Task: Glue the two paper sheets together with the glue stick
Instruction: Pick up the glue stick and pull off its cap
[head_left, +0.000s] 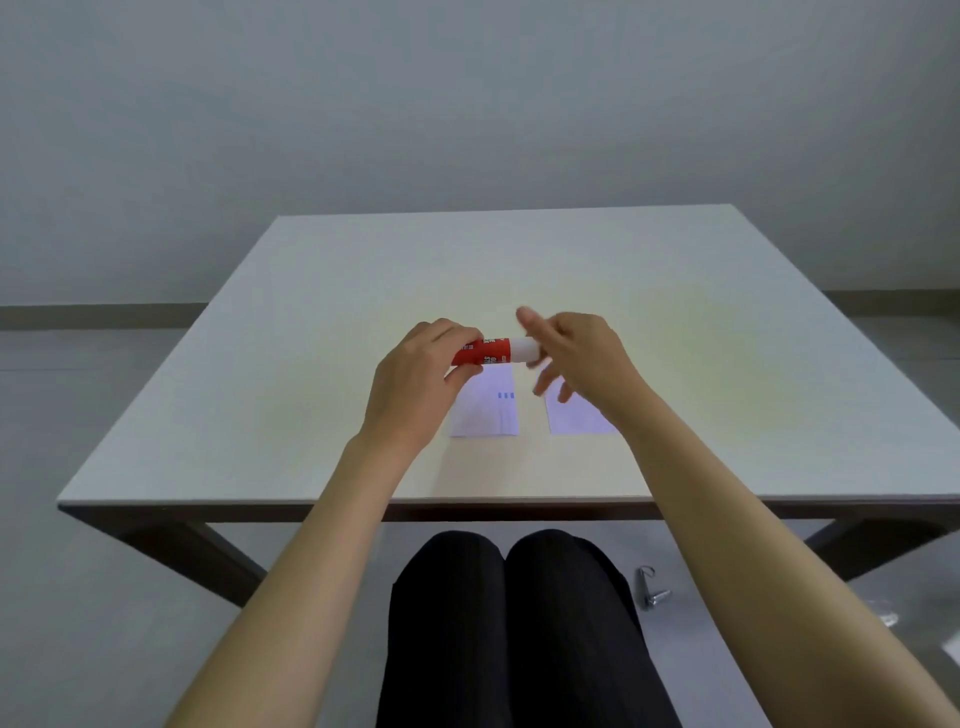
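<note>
A red glue stick with a white cap lies level in the air above the table. My left hand grips its red body. My right hand is at the white cap end, fingers spread and blurred; whether they pinch the cap I cannot tell. Two small white paper sheets lie flat on the table below, side by side with a gap between them. The left sheet has small blue marks and is partly hidden by my left hand. The right sheet is partly covered by my right hand and wrist.
The pale table runs wide on all sides of the sheets; its front edge is near my dark-clothed knees. A small metal object lies on the floor to the right of my legs. A plain wall stands behind the table.
</note>
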